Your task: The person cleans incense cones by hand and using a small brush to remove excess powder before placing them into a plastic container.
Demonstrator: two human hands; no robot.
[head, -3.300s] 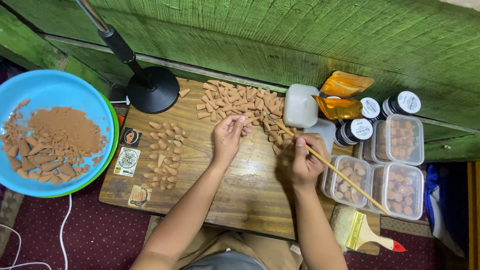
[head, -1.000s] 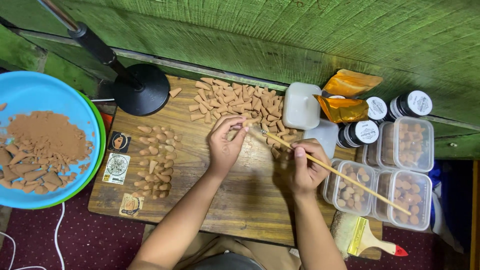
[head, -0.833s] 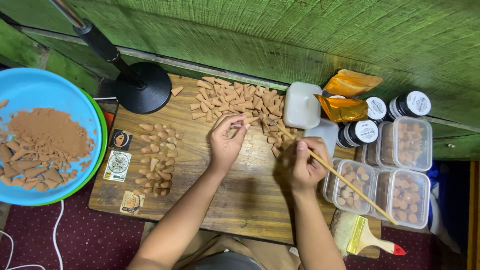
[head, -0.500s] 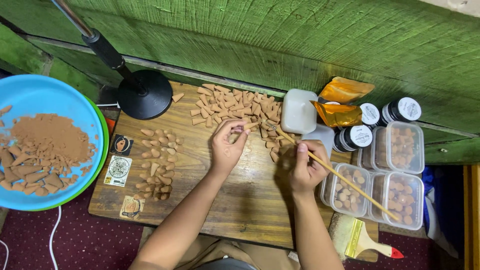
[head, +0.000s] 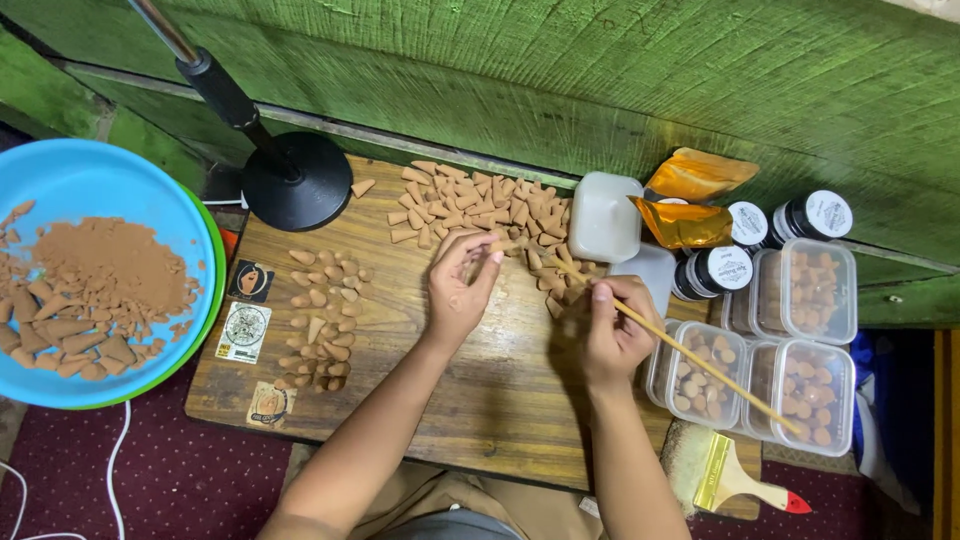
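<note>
My left hand [head: 458,288] pinches a small tan clay cone [head: 503,246] between thumb and fingertips, above the wooden board [head: 480,400]. In my right hand [head: 615,332] is a long thin wooden stick [head: 700,365]; its near tip points toward the cone and its far end reaches over the plastic boxes. A pile of tan cones [head: 480,205] lies at the far side of the board, just beyond both hands. A smaller group of cones [head: 318,315] lies to the left of my left hand.
A blue bowl [head: 120,180] with brown powder and broken cones sits at the left. A black lamp base [head: 296,180] stands at the board's far left. Clear boxes of cones [head: 800,380], dark jars [head: 715,270], orange pouches [head: 690,200], a white tub [head: 605,215] and a paintbrush [head: 725,475] crowd the right.
My left hand has shifted slightly while keeping a cone pinched near the pile. The right hand still holds the stick in about the same place.
</note>
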